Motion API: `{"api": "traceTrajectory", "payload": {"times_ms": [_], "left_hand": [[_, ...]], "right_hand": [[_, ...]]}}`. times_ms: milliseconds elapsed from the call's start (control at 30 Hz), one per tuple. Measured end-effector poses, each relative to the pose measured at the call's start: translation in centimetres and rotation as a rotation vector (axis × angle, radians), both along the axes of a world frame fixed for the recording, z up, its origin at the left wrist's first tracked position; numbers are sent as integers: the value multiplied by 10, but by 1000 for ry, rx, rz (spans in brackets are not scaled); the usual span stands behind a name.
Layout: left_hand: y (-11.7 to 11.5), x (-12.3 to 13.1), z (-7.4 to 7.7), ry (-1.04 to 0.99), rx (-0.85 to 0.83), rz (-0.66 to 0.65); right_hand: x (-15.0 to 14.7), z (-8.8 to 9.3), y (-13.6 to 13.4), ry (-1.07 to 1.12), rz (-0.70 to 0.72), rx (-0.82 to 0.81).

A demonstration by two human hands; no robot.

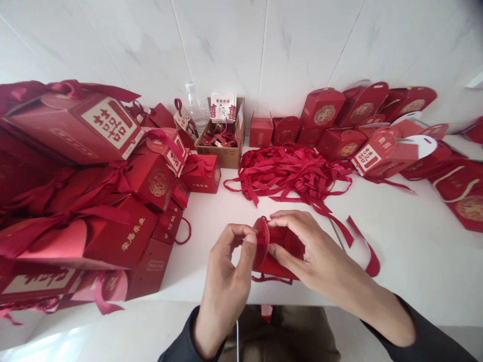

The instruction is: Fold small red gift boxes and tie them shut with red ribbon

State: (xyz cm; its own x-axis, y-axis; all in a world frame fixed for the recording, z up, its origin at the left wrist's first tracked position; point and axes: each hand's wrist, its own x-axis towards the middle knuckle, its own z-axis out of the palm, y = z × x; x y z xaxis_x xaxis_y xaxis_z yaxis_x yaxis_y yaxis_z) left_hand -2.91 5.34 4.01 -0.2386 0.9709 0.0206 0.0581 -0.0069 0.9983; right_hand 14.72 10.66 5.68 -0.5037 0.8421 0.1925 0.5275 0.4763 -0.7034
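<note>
A small red gift box (277, 267) lies in front of me near the table's front edge, with its rounded flaps up and a red rope handle (272, 278) along its near side. My left hand (232, 271) pinches the left rounded flap (261, 244) between thumb and fingers. Bent over the box from the right, my right hand (302, 241) has its thumb at the inner side of that flap and its fingertips by the flap's top edge. The right hand covers much of the box's right part.
A heap of red ribbons (290, 173) lies behind the box, and one loose ribbon (372, 256) to the right. Finished-looking red boxes (139, 226) with bows are stacked at left. More red boxes (324, 113) line the wall. A cardboard carton (222, 151) stands beside a clear bottle (194, 105).
</note>
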Motion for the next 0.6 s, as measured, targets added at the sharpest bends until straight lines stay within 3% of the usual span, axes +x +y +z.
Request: {"api": "traceTrajectory", "payload": {"times_ms": [133,333,467,600], "left_hand": [[1,-16,5,-123,22,162],[12,-38,17,-532,-6,436],[12,-37,6,-716,-214,474],[-6,-29,-16,-636,-303,366]], "right_hand": [[10,-12,-5,-18,-54,50],[25,-11,-12,41,-97,-104],[50,-18,-15,120,-398,-190],[122,-37,-30,74,-729,-134]]}}
